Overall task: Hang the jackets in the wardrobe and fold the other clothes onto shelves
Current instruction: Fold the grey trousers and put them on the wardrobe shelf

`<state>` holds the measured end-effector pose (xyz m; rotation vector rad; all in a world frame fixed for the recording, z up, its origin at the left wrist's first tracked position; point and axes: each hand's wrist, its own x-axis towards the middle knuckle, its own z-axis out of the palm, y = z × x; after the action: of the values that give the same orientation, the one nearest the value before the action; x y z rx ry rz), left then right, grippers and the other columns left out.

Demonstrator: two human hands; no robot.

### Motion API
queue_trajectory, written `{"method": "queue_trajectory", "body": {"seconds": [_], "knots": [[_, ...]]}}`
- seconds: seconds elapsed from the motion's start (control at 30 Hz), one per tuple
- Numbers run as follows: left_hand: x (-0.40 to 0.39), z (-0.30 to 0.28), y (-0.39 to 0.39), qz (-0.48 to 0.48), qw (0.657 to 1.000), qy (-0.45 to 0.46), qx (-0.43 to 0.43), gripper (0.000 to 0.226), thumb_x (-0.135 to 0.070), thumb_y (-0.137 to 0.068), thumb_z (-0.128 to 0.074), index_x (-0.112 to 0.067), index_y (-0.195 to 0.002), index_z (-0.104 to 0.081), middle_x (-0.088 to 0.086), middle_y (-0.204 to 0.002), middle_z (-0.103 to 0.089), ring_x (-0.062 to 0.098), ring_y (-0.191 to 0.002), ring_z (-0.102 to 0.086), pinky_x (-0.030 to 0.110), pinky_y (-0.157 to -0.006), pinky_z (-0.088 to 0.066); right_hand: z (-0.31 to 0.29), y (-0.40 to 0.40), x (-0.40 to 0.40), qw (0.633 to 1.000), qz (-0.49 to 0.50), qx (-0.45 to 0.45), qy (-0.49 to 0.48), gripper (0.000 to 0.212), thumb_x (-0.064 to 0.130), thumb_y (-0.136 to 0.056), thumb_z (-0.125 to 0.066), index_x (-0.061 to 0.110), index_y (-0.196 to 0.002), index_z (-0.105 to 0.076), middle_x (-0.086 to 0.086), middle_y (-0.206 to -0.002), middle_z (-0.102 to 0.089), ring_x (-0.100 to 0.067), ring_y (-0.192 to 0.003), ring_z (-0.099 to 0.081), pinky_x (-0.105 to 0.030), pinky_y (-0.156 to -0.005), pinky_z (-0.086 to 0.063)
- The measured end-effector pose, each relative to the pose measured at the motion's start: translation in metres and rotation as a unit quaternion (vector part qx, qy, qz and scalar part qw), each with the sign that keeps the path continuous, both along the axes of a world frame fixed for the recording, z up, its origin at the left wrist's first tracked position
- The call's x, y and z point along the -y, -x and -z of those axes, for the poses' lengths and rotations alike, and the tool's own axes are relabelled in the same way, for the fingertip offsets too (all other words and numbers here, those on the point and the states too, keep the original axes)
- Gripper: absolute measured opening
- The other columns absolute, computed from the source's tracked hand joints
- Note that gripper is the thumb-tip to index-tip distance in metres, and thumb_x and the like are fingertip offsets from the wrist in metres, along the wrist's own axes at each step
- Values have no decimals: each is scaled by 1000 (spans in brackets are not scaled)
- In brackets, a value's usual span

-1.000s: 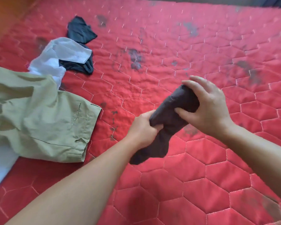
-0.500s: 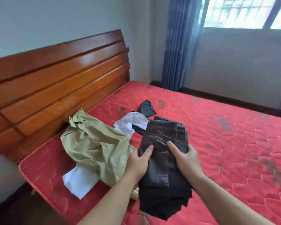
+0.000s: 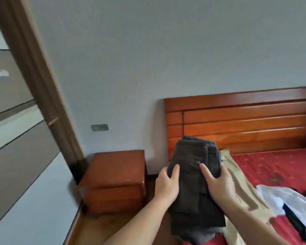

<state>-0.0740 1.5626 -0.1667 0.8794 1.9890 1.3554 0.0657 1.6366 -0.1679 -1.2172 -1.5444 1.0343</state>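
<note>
The wooden nightstand (image 3: 113, 181) stands in the corner, its back against the grey wall (image 3: 148, 59) and its left side near the brown frame (image 3: 35, 68) of what seems to be a wardrobe or door. Between the nightstand and the bed there is a narrow strip of wooden floor (image 3: 99, 228), and this strip continues toward the bottom of the view. The headboard (image 3: 245, 124) rises behind the red mattress (image 3: 276, 167), and its left edge is just beside the nightstand. On the far left, grey and white panels (image 3: 16, 156) run along the side of the floor strip.

The stack of folded dark clothes (image 3: 193, 183) is held in the air in front of the person, over the near corner of the bed. The left hand (image 3: 167, 186) grips the left edge of the stack, thumb on top, the other fingers hidden below. The right hand (image 3: 217, 184) grips the right edge in the same way, thumb lying on the top fabric. Both hands are curled around the stack.

On the mattress lie a khaki garment (image 3: 244, 190), touching the right side of the stack in the view, then a white garment (image 3: 281, 198) and a dark garment (image 3: 300, 225) further right.

A small grey plate (image 3: 99, 127) sits on the wall; I cannot read any writing on it, and no label is readable on the clothes.
</note>
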Motion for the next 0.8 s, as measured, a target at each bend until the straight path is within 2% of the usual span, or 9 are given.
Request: {"method": "queue_trajectory", "body": {"seconds": [0.07, 0.17, 0.23, 0.33, 0.43, 0.57, 0.63, 0.73, 0.8], "knots": [[32, -10, 46, -44, 999, 10, 9, 49, -65, -91, -43, -24, -107, -65, -7, -102, -68, 14, -97, -64, 37, -94, -52, -9, 51, 17, 997, -73, -4, 7, 24, 40, -85, -70, 23, -97, -62, 14, -84, -63, -6, -79, -58, -26, -71, -42], [77, -20, 112, -104, 993, 31, 42, 59, -70, -90, -39, -22, -109, -66, -5, -102, -68, 13, -93, -63, 30, -87, -52, -14, 131, 43, 986, -167, -10, 4, 25, 42, -83, -71, 21, -95, -64, 12, -88, -67, -9, -86, -64, -27, -73, -45], [105, -24, 153, -145, 986, 31, 72, 54, -68, -90, -42, -23, -110, -64, -7, -102, -66, 12, -93, -61, 26, -84, -49, -16, 183, 61, 975, -223, -11, 5, 27, 42, -84, -70, 20, -97, -63, 10, -91, -67, -8, -86, -64, -22, -67, -45], [141, -21, 215, -205, 972, 9, 110, 42, -69, -87, -48, -35, -111, -56, -12, -102, -61, 11, -95, -60, 29, -89, -50, -19, 262, 84, 953, -304, 10, 10, 32, 44, -86, -67, 21, -105, -57, 10, -94, -64, -4, -82, -60, -16, -65, -46], [162, -16, 281, -240, 962, -12, 128, 44, -69, -87, -48, -36, -114, -53, -13, -107, -61, 11, -96, -60, 31, -91, -51, -22, 339, 100, 938, -347, 24, 8, 35, 48, -85, -67, 24, -108, -54, 14, -93, -61, -3, -82, -58, -23, -72, -48], [177, -9, 353, -273, 950, -43, 146, 52, -67, -86, -52, -31, -123, -57, -8, -115, -65, 15, -102, -64, 39, -95, -54, -27, 419, 109, 926, -375, 40, 0, 30, 48, -85, -66, 28, -103, -52, 15, -93, -60, -2, -82, -57, -23, -71, -47], [178, -11, 382, -285, 947, -56, 135, 48, -64, -89, -51, -31, -123, -57, -8, -116, -66, 15, -102, -64, 38, -95, -54, -30, 452, 109, 920, -389, 44, 2, 33, 49, -85, -66, 26, -105, -52, 13, -95, -61, -7, -86, -60, -26, -74, -50], [167, -15, 422, -324, 945, -30, 36, 45, -59, -94, -44, -26, -123, -59, -6, -114, -65, 13, -101, -62, 33, -94, -53, -31, 499, 98, 913, -404, 54, 7, 41, 52, -85, -65, 22, -111, -54, 6, -102, -64, -14, -95, -63, -33, -82, -55], [155, -18, 448, -341, 940, -20, -2, 46, -58, -95, -43, -25, -123, -58, -5, -116, -64, 14, -102, -62, 34, -95, -53, -30, 530, 86, 910, -410, 52, 6, 42, 53, -85, -64, 22, -112, -54, 5, -103, -65, -14, -95, -64, -34, -82, -56]]}}
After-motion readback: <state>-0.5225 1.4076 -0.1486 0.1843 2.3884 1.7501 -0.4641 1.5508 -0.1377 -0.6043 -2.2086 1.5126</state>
